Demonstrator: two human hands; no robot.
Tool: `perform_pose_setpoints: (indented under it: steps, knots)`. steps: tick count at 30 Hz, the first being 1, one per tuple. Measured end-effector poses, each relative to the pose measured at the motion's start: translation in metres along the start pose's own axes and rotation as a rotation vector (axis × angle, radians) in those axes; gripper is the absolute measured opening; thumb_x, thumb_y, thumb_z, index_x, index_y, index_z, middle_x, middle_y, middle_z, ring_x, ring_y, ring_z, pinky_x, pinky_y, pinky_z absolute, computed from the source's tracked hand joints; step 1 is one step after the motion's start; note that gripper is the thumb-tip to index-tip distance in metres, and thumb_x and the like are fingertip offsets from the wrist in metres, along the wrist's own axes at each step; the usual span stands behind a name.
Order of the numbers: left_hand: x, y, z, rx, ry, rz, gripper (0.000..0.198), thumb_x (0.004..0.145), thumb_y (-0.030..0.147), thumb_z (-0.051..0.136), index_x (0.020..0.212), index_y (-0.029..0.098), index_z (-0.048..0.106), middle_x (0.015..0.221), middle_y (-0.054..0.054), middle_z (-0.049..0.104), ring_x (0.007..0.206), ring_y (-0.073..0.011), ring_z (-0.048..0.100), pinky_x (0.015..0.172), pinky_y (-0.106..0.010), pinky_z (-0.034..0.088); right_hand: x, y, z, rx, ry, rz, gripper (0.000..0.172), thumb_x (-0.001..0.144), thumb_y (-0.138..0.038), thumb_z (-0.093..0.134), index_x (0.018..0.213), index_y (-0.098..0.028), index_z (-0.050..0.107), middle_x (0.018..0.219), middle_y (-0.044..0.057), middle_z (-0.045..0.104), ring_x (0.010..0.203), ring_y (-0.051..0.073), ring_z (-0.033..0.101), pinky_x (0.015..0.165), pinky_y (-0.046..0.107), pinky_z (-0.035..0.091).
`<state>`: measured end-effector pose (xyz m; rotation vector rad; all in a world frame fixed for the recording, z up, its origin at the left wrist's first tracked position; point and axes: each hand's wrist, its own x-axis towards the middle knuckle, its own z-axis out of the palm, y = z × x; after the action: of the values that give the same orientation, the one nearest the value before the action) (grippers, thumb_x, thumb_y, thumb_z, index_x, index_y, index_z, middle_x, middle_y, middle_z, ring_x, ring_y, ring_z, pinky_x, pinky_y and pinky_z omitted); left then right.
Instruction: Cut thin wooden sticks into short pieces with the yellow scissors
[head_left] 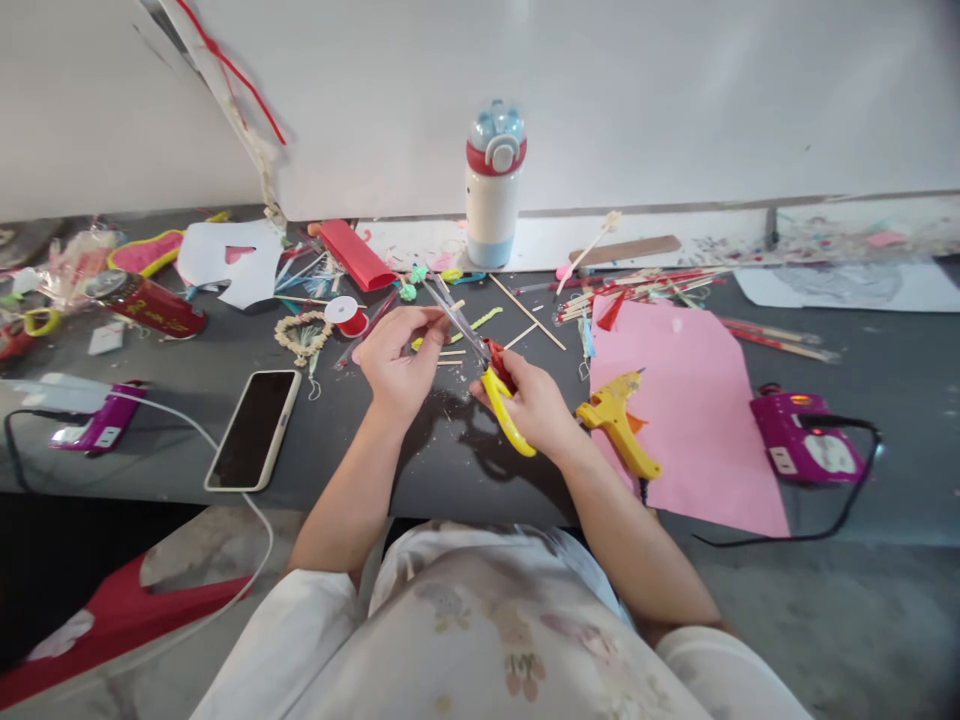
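Observation:
In the head view my right hand (529, 400) grips a pair of scissors (497, 392) with a yellow handle, its blades pointing up and to the left. Something red shows at the scissors' pivot by my fingers. My left hand (405, 362) is closed in a pinch beside the blades. A thin pale wooden stick (457, 305) pokes out from its fingertips and meets the blades; most of it is hidden. Small cut sticks and a green-yellow strip (487, 318) lie on the table just beyond and between the hands.
Left of my hands are a phone (253, 430), a red thread spool (346, 316), a bead loop (301, 338) and a red can (150, 303). A bottle (493, 190) stands behind. To the right lie a yellow glue gun (619, 422), pink paper (697, 420) and a purple power strip (806, 435).

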<state>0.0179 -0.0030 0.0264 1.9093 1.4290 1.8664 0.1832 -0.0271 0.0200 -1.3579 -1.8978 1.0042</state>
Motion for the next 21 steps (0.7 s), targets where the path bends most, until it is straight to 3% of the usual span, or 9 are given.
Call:
perform_pose_setpoints:
  steps: [5, 7, 9, 12, 14, 17, 21]
  knots:
    - [-0.008, -0.005, 0.014, -0.257, -0.096, -0.217, 0.038, 0.082, 0.047, 0.055, 0.112, 0.024, 0.052, 0.102, -0.005, 0.063, 0.090, -0.0144, 0.065, 0.076, -0.028, 0.055, 0.003, 0.005, 0.002, 0.042, 0.045, 0.049, 0.028, 0.075, -0.044, 0.057, 0.072, -0.021, 0.041, 0.066, -0.002, 0.053, 0.058, 0.012, 0.043, 0.057, 0.025, 0.031]
    - [-0.015, -0.005, 0.020, -0.383, -0.264, -0.269, 0.056, 0.079, 0.059, 0.052, 0.123, 0.026, 0.044, 0.117, -0.010, 0.058, 0.103, -0.0187, 0.061, 0.084, -0.033, 0.054, 0.005, 0.009, 0.002, 0.106, 0.075, 0.049, 0.026, 0.077, -0.045, 0.055, 0.074, -0.021, 0.043, 0.069, -0.001, 0.054, 0.060, 0.013, 0.045, 0.058, 0.026, 0.033]
    - [-0.025, -0.004, 0.026, -0.495, -0.517, -0.282, 0.081, 0.067, 0.070, 0.056, 0.132, 0.026, 0.035, 0.134, -0.014, 0.047, 0.120, -0.0260, 0.052, 0.092, -0.040, 0.051, 0.006, 0.014, 0.002, 0.183, 0.088, 0.043, 0.025, 0.078, -0.045, 0.054, 0.077, -0.021, 0.046, 0.072, 0.000, 0.056, 0.062, 0.014, 0.048, 0.059, 0.026, 0.035]
    - [-0.042, -0.002, 0.033, -0.595, -0.741, -0.263, 0.110, 0.052, 0.071, 0.068, 0.141, 0.025, 0.021, 0.148, -0.015, 0.027, 0.138, -0.0339, 0.027, 0.111, -0.051, 0.030, 0.007, 0.017, 0.001, 0.234, 0.119, 0.054, 0.025, 0.080, -0.046, 0.051, 0.079, -0.021, 0.047, 0.071, 0.000, 0.054, 0.060, 0.014, 0.047, 0.058, 0.027, 0.035]
    - [-0.049, 0.000, 0.036, -0.607, -0.776, -0.248, 0.117, 0.049, 0.065, 0.074, 0.142, 0.027, 0.014, 0.152, -0.014, 0.016, 0.141, -0.0346, 0.017, 0.115, -0.052, 0.021, 0.008, 0.018, 0.000, 0.258, 0.131, 0.060, 0.024, 0.082, -0.046, 0.049, 0.079, -0.022, 0.047, 0.070, 0.001, 0.053, 0.060, 0.014, 0.047, 0.057, 0.027, 0.035]
    - [-0.055, 0.001, 0.040, -0.593, -0.777, -0.241, 0.122, 0.047, 0.059, 0.078, 0.143, 0.031, 0.008, 0.154, -0.012, 0.005, 0.142, -0.0349, 0.012, 0.115, -0.053, 0.019, 0.008, 0.016, 0.000, 0.288, 0.118, 0.044, 0.023, 0.083, -0.044, 0.049, 0.080, -0.021, 0.047, 0.071, 0.002, 0.053, 0.061, 0.014, 0.047, 0.057, 0.028, 0.035]
    - [-0.060, 0.002, 0.043, -0.570, -0.747, -0.276, 0.121, 0.048, 0.058, 0.078, 0.142, 0.031, 0.006, 0.152, -0.012, 0.007, 0.141, -0.0366, 0.013, 0.114, -0.055, 0.020, 0.007, 0.012, 0.000, 0.255, 0.099, 0.066, 0.022, 0.082, -0.043, 0.050, 0.084, -0.021, 0.049, 0.071, 0.003, 0.052, 0.061, 0.015, 0.046, 0.056, 0.029, 0.035]
